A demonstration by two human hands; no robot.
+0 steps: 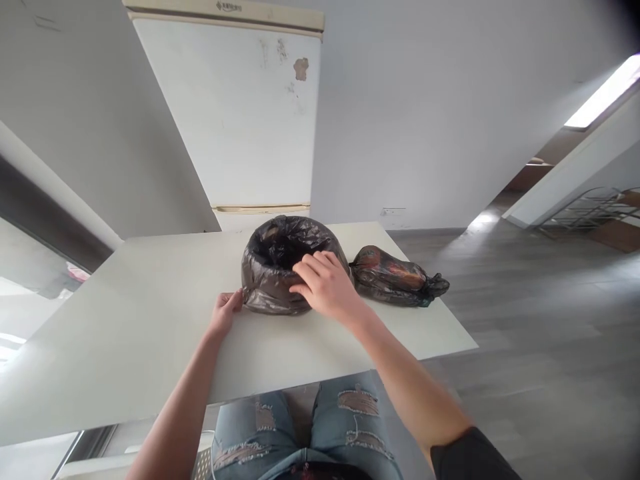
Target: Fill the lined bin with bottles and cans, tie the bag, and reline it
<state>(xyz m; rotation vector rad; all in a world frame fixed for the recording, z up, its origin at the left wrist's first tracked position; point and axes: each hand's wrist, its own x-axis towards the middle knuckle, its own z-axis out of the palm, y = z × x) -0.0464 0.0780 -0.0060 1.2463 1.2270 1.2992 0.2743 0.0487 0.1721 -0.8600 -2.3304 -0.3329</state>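
Note:
A black plastic bag (273, 293) stands on the white table with its mouth open upward in a wide, round shape. Its top is folded outward, and whether a bin sits inside it I cannot tell. At the bag's lower left side, my left hand (226, 312) is closed with its fingertips pinching the plastic. My right hand (325, 283) is at the near right rim, fingers over the edge and thumb outside, closed on the bag. Close by on the right lies a filled, knotted black bag (395, 275), with reddish contents showing through.
The white table (165, 333) has its front edge just before my legs. Behind it stands a white refrigerator (240, 113) against a grey wall. Grey wood-look floor (525, 333) lies to the right, with a metal rack (585, 207) farther off.

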